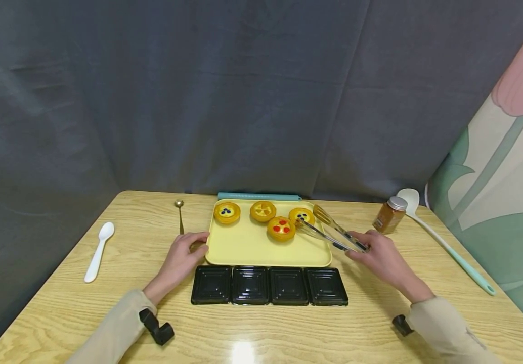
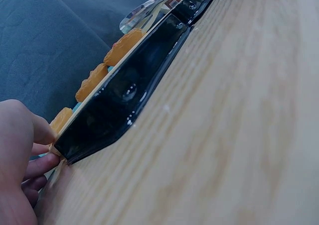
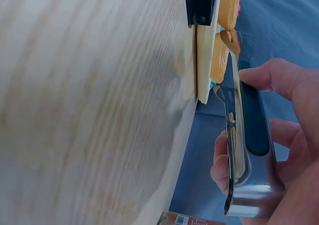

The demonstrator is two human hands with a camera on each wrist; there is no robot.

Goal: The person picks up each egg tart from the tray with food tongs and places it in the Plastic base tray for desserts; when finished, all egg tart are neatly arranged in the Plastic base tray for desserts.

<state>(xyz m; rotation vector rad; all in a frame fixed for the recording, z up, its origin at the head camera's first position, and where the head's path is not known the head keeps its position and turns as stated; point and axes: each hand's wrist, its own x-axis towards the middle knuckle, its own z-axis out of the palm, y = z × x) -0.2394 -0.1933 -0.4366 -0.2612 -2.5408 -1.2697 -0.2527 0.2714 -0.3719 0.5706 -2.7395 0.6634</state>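
A pale yellow tray (image 1: 243,250) holds several egg tarts. At its left edge, my left hand (image 1: 185,255) grips the rim between thumb and fingers; the left wrist view shows the fingers (image 2: 42,166) at the tray corner. My right hand (image 1: 380,255) holds metal tongs (image 1: 341,230) by their dark grips, the arms spread apart. The tong tips stand on either side of the right blueberry tart (image 1: 301,214). Close to its left lies a tart with red fruit (image 1: 281,229). A tart with yellow pieces (image 1: 263,211) and another blueberry tart (image 1: 227,213) sit farther left.
Several square black plastic trays (image 1: 250,285) line the tray's front edge. A white spoon (image 1: 99,253) and a thin gold spoon (image 1: 180,215) lie left. At right stand a brown jar (image 1: 389,215) and a long-handled ladle (image 1: 448,245). A blue bar (image 1: 259,196) lies behind the tray.
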